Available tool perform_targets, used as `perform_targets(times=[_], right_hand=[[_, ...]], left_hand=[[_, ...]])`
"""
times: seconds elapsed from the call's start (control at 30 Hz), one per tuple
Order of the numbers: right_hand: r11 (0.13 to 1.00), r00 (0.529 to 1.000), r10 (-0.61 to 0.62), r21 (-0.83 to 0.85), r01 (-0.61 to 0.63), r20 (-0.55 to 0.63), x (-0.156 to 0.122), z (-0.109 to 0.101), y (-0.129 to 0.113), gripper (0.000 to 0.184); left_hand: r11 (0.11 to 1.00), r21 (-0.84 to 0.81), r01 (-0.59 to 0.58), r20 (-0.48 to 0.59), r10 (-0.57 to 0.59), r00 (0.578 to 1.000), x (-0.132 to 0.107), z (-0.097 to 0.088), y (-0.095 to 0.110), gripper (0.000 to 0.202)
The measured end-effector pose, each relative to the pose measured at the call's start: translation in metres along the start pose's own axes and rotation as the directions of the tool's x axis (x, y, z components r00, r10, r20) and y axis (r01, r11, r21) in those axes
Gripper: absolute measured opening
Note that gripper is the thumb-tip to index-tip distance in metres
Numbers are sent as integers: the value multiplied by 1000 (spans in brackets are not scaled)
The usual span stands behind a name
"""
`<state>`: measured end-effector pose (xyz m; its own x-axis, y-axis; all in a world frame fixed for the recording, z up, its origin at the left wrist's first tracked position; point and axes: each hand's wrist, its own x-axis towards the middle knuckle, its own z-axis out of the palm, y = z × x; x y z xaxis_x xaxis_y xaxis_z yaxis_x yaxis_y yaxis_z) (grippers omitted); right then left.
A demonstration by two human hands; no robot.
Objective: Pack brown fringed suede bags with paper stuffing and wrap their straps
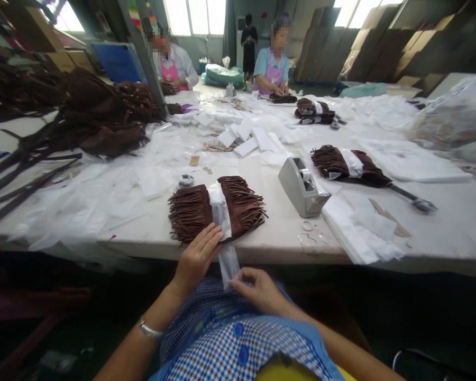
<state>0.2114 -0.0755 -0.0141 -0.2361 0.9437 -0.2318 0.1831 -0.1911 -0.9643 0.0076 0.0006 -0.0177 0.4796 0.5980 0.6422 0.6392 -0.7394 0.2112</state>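
Note:
A brown fringed bag (241, 209) lies at the table's front edge, with a white wrapping strip (219, 206) across its middle. My left hand (200, 254) rests flat on the bag's near side by the strip, fingers stretched out. The strip's loose end hangs over the table edge toward my lap. My right hand (257, 288) pinches that end between thumb and finger. Just behind the bag lies a small wrapped silvery piece (186, 181).
A grey tape dispenser (301, 190) stands right of the bag. Beyond it lies another wrapped fringed bag (353, 165), beside white sheets (357, 227). Brown bags (99, 106) are heaped at left. Two co-workers (273, 69) in pink aprons work across the table.

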Motion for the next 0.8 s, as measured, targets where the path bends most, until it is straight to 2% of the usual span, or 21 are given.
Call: perform_targets(times=[0.07,0.2,0.27,0.33,0.37,0.43,0.5,0.53,0.6,0.67,0.7,0.77,0.8], right_hand=[[999,1000,18,44,-18,-1,-4,1,-1,32],[966,994,94,236,-106,60,-15,-1,1,39],[973,995,81,212,-92,62,-20,-6,0,49],[993,999,13,113,-16,29,-25,-13,-4,69],[998,999,-37,58,36,23,-26,-17,-8,74],[989,988,-144,-18,146,56,-28,-24,-17,62],[974,968,-220,-24,224,125,-29,-32,-27,40],[970,956,-238,-3,242,169,-30,-36,-32,35],[965,930,-259,23,262,260,-30,-45,-41,39],[947,901,-261,-90,309,348,-26,-56,-48,53],[915,899,-264,-204,348,350,-22,-61,-52,58],[778,916,-315,-485,400,248,-3,-69,-59,61],[690,910,-377,-603,400,173,10,-71,-64,60]], left_hand=[[1000,6,1,-2,-1,1000,0,1,0,49],[999,32,3,1,-3,1000,-1,1,1,52],[999,41,7,-2,-7,1000,-1,1,1,50],[999,41,12,-3,-12,1000,-1,2,3,46],[999,37,16,0,-16,1000,-1,2,3,44],[999,26,31,6,-31,999,0,1,5,41],[999,19,49,-3,-49,999,0,1,8,39],[998,21,57,-8,-57,998,-1,1,9,39],[997,34,68,-18,-68,998,-2,1,10,39],[996,51,69,-15,-68,998,-4,2,10,40],[996,58,67,-14,-66,998,-5,3,10,41],[996,64,64,-20,-63,998,-6,4,10,41],[996,62,65,-25,-64,998,-6,5,10,40]])
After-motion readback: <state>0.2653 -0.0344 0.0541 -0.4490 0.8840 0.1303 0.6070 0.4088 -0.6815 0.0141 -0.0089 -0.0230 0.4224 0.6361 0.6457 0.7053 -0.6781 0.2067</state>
